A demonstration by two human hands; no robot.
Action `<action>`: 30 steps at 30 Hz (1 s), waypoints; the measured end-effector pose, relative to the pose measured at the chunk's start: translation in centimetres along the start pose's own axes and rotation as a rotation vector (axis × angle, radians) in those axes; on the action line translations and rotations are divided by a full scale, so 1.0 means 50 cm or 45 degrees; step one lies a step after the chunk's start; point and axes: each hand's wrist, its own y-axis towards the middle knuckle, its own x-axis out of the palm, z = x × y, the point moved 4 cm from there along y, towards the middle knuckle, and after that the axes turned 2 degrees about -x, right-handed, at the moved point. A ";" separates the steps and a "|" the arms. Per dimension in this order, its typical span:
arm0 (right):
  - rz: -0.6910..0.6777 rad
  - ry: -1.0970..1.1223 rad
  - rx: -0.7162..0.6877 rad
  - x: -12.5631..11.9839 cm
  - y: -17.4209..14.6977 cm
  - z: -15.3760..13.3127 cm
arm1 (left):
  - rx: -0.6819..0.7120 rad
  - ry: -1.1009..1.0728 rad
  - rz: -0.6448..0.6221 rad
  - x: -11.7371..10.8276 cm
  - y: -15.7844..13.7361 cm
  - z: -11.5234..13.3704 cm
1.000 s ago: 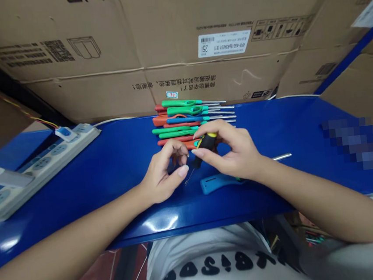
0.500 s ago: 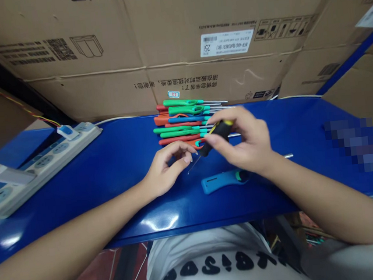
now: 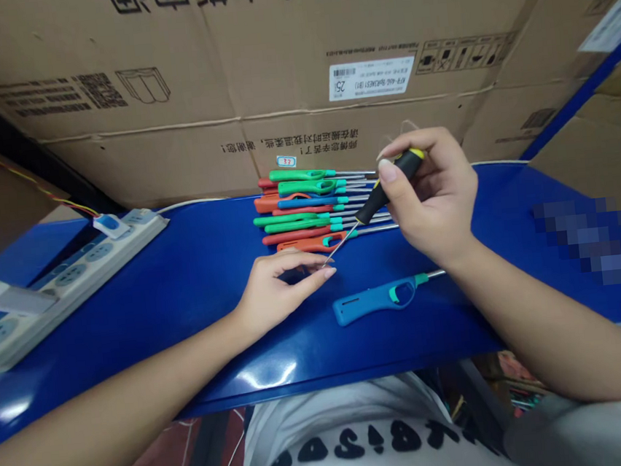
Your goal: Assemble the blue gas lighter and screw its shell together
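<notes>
My right hand grips a screwdriver by its black and yellow handle, with the thin shaft slanting down to the left. At the lower end of that shaft, the thumb and fingers of my left hand close around the tip. A blue long-nosed lighter lies on the table just below the screwdriver, its metal tube running right, partly behind my right wrist. Behind my hands several more lighters lie side by side in a stack, among them a green one and an orange one nearest my left hand.
On the left a white power strip with plugs in it lies on the blue table. A large cardboard box stands along the back. A small label is above the lighters. At the right lies a blurred-out object.
My right hand has moved up and to the right with the screwdriver, uncovering more of the blue lighter. My left fingers have closed at the screwdriver's tip.
</notes>
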 end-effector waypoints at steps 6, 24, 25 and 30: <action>-0.020 0.077 0.039 0.001 0.001 0.007 | 0.056 -0.003 0.000 -0.004 -0.001 0.003; -0.071 0.052 -0.016 -0.001 0.002 0.012 | 0.139 -0.058 -0.110 0.000 -0.002 0.018; -0.068 0.044 -0.030 -0.003 0.003 0.010 | 0.148 -0.063 -0.126 0.001 -0.002 0.020; -0.106 -0.045 -0.135 -0.009 0.005 -0.003 | 0.175 -0.072 -0.212 0.009 -0.002 0.023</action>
